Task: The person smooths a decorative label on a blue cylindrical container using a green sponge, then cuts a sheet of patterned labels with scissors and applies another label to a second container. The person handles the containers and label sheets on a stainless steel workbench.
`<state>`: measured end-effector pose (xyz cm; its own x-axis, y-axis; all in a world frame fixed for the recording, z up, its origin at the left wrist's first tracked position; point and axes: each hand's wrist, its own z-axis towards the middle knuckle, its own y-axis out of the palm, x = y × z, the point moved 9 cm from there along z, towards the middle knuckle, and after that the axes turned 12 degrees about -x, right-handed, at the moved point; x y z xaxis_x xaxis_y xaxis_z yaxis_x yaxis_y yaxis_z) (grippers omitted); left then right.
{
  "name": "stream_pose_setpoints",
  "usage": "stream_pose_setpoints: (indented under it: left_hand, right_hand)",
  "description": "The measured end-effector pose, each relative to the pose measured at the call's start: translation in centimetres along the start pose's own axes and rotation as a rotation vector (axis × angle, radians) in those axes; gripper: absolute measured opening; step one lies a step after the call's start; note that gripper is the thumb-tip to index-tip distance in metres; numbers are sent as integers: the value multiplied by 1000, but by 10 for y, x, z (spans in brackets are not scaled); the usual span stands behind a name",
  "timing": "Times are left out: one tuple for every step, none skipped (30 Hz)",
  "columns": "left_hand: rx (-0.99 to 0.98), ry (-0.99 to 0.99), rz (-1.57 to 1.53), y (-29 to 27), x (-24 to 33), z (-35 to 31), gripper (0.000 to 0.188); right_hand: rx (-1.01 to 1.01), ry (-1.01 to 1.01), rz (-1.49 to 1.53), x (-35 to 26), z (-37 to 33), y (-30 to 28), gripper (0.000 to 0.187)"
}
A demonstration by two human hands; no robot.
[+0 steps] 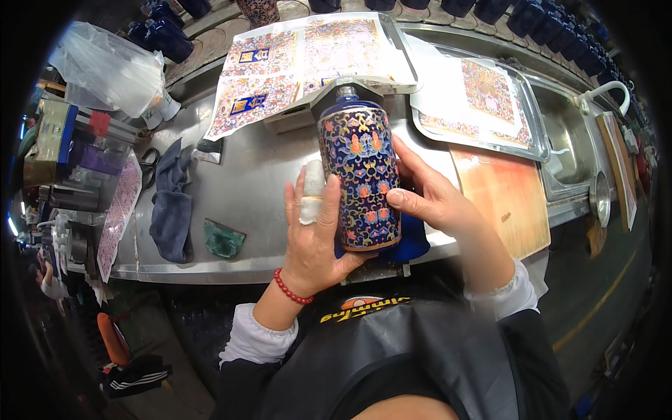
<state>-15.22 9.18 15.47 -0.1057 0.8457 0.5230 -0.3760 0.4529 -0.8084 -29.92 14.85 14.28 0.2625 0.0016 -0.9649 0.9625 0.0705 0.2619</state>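
A dark blue bottle [360, 178] with a colourful floral pattern and a narrow neck is held over the near edge of the metal counter, neck pointing away from me. My left hand [315, 224] supports its lower left side and base. One finger of that hand wears a whitish cover, and a red bead bracelet circles the wrist. Around the bottle's right side my right hand [430, 192] is closed, thumb lying on the patterned front. Just beyond the neck lie printed pattern sheets [266, 73] with floral designs and blue panels.
At left on the counter [238, 178] lie a blue cloth [171, 203], a green scraper-like piece [224, 238] and scissors [149, 164]. To the right are a tray [483, 150] with more sheets, a wooden board [507, 203] and a sink [567, 133]. Several blue bottles [528, 17] line the back.
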Motion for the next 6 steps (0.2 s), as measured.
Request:
stream_pose_setpoints:
  left_hand:
    - [5,11,42,-1,4,1,112]
    - [13,28,79,-3,9,2,111]
    - [5,22,114,-2,12,1,111]
    - [-1,-5,56,0,12,2,108]
    - [33,47,30,-2,16,2,106]
    - [49,69,-3,-1,15,5,104]
  right_hand:
    - [-8,5,-5,0,0,0,92]
    - [-15,10,-9,1,0,-1,92]
    - [-9,32,-13,3,-1,-2,93]
    - [2,39,-25,4,1,-3,95]
    - [-44,-22,-1,0,3,2,96]
    - [-69,-48,25,-2,5,5,97]
